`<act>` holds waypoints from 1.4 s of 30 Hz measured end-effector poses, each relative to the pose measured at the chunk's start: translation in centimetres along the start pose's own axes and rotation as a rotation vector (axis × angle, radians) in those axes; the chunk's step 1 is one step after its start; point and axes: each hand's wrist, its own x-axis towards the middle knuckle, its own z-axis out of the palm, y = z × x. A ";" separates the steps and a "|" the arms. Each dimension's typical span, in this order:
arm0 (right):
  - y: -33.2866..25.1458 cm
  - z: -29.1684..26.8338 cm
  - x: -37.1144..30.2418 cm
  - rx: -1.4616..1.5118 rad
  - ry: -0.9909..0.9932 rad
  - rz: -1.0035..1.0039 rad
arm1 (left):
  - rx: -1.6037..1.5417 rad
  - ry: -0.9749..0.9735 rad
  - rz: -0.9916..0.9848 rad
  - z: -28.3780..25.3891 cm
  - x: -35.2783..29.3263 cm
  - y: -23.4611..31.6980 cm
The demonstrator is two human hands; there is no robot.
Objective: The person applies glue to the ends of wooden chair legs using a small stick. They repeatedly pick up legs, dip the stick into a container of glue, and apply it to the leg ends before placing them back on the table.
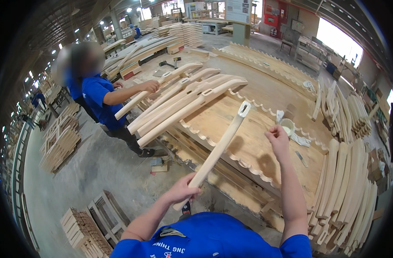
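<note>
My left hand is wrapped round the lower end of a pale wooden chair leg or rail, which slants up and away over the worktable. White, wet-looking material rims the slot at its far end. My right hand is raised over the table with thumb and fingers pinched together; whatever they hold, if anything, is too small to make out. Just beyond it stands a small cup with whitish contents. A crumpled white cloth lies beside the cup.
Similar slotted wooden pieces rest across scalloped strips. A co-worker at the left grips one. Stacked wooden parts crowd the right side. A thin flat tool lies on the table; a hammer lies farther off.
</note>
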 end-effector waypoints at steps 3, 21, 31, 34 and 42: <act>-2.0 0.8 0.6 0.438 -0.125 0.305 | 0.207 0.141 0.046 -5.3 0.6 4.3; -4.1 3.2 -11.3 0.475 0.479 0.424 | 1.248 0.634 0.501 -43.3 22.4 17.9; -7.6 -15.6 -25.2 -0.543 1.301 0.327 | 1.097 0.268 -0.050 -36.9 24.3 18.8; -8.8 -19.8 -25.9 -0.969 1.348 0.402 | 1.509 0.489 -0.063 -34.9 24.0 19.5; -4.3 -25.8 -25.5 -0.538 1.383 0.390 | 0.768 -0.340 0.466 -7.7 25.7 16.5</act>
